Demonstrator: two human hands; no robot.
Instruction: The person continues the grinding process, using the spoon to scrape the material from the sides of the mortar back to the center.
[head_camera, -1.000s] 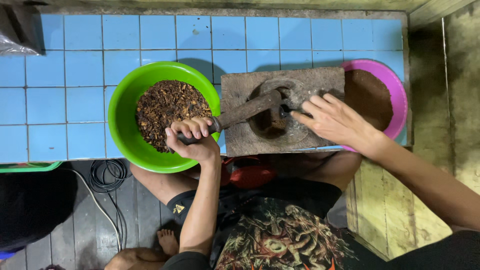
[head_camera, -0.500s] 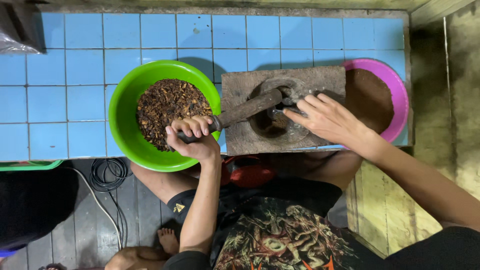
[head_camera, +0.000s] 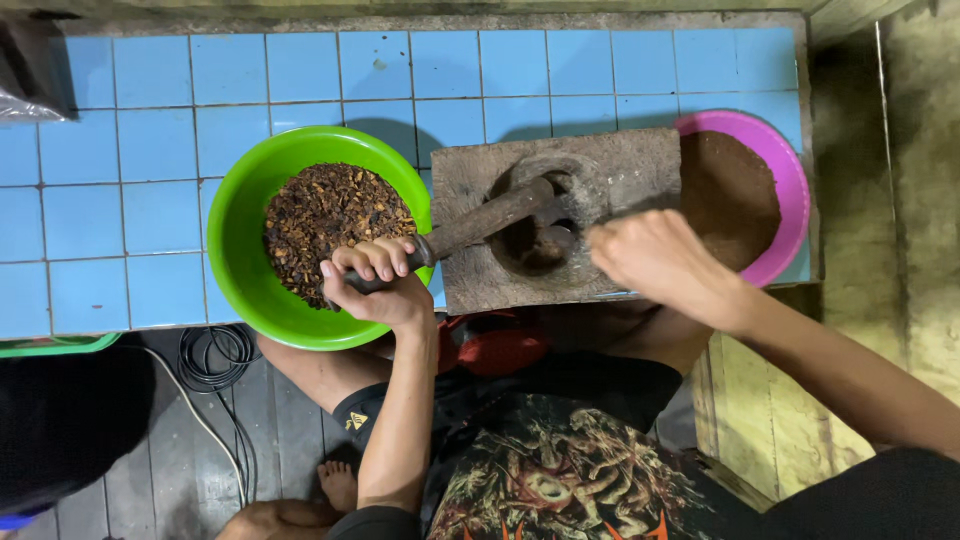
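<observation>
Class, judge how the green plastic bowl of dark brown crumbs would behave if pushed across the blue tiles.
The green plastic bowl probably slides easily, since the blue tiles look glossy. It seems light and thin-walled. Its wide, shallow shape makes tipping unlikely, though the loose dark brown crumbs may shift.

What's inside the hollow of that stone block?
The pestle held by the left hand reaches into the stone block; its hollow is dark, contents unclear, partly hidden by the right hand.
</observation>
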